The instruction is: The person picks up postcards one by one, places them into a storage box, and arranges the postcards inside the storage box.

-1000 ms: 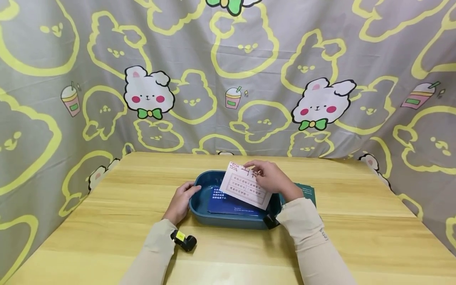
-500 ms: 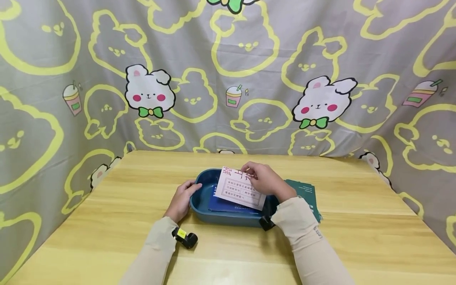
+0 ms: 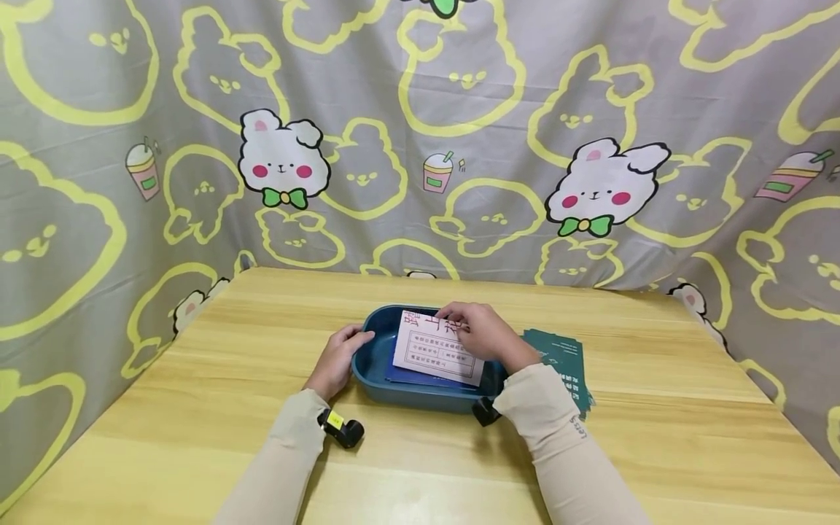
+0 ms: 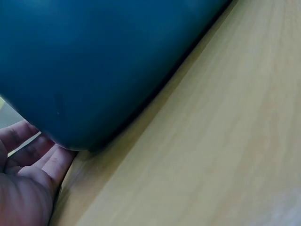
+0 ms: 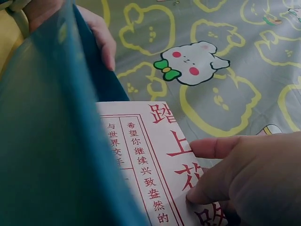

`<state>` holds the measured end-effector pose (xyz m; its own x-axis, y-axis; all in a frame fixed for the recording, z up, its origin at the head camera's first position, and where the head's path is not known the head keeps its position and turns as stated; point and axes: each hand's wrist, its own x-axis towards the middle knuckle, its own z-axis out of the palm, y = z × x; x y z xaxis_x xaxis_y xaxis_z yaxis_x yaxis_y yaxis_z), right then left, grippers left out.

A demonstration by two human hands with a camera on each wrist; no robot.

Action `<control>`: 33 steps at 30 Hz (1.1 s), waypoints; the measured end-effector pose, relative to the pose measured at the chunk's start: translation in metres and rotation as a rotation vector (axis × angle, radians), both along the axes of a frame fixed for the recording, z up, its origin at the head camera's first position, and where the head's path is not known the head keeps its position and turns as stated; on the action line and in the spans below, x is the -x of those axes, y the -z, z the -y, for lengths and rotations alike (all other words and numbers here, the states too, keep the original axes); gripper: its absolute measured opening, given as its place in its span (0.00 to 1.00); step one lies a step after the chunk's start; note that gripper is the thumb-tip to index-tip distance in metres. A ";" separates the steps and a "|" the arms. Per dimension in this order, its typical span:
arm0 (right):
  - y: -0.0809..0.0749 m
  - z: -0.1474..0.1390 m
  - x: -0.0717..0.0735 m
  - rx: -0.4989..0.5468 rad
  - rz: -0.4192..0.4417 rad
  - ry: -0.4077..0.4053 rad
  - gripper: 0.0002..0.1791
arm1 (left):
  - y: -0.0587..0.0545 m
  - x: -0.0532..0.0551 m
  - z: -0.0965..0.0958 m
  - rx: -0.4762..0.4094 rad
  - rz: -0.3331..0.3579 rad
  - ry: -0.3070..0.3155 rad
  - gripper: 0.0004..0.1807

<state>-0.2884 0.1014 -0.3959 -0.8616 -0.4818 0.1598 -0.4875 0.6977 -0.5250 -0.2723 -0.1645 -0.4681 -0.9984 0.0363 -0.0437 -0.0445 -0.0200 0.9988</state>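
The right hand [image 3: 484, 332] pinches a white rectangular paper card printed in red characters [image 3: 433, 351] by its far edge, holding it over a dark-blue card [image 3: 416, 376] inside the rounded teal tray [image 3: 420, 399]; whether the two cards touch is hard to tell. The left hand [image 3: 335, 357] grips the tray's left end, thumb over the rim, while dark-green printed cards [image 3: 569, 357] lie on the pale wooden table [image 3: 420, 467] to the right.

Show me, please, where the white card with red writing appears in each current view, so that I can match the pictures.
Head: the white card is below centre, over the blue-green tray, held by the right hand.
Left wrist: not in it.
Right wrist: lower middle, partly hidden behind the blue-green tray's wall, beside the right hand.
Shared landmark: the blue-green tray, in all three views.
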 end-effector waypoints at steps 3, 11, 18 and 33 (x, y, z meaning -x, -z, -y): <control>0.001 0.001 -0.001 -0.003 -0.020 -0.011 0.19 | 0.000 0.000 0.000 0.007 -0.002 0.003 0.23; 0.005 0.007 -0.003 -0.047 -0.105 0.021 0.15 | 0.001 0.001 -0.001 0.004 -0.010 -0.016 0.22; 0.004 0.007 -0.005 -0.105 -0.135 -0.027 0.18 | 0.001 0.002 -0.002 0.007 -0.028 -0.030 0.21; 0.006 0.006 -0.003 -0.285 0.045 -0.124 0.18 | 0.001 0.002 -0.002 0.018 -0.036 -0.039 0.20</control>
<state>-0.2853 0.0957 -0.4016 -0.7965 -0.6037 -0.0340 -0.5589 0.7565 -0.3397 -0.2743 -0.1626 -0.4692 -1.0000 -0.0033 -0.0080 -0.0080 -0.0027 1.0000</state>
